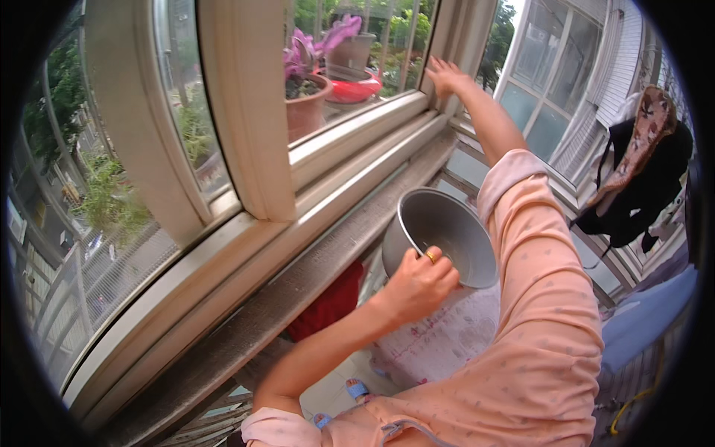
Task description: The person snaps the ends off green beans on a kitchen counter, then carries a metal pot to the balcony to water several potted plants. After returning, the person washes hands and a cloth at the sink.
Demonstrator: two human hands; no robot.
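Observation:
My left hand (423,284), with a gold ring on one finger, grips the near rim of a deep grey metal pot (475,234). The pot tilts toward me, and its bottom looks faintly wet, though I cannot tell if it holds water. Stretched far out, my right hand (445,78) rests its spread fingers against the upright edge of a sliding window frame (360,131). Behind that pane stand a terracotta pot (308,109) with a purple-leaved plant and a darker planter (349,56) on a red dish (357,88).
A weathered sill ledge (313,268) runs below the window track. Floral-patterned cloth (441,341) lies beneath the pot, with red fabric (329,302) beside it. Black clothing (651,179) hangs at the right above blue fabric (648,318). Outside on the left are metal bars and green plants (114,201).

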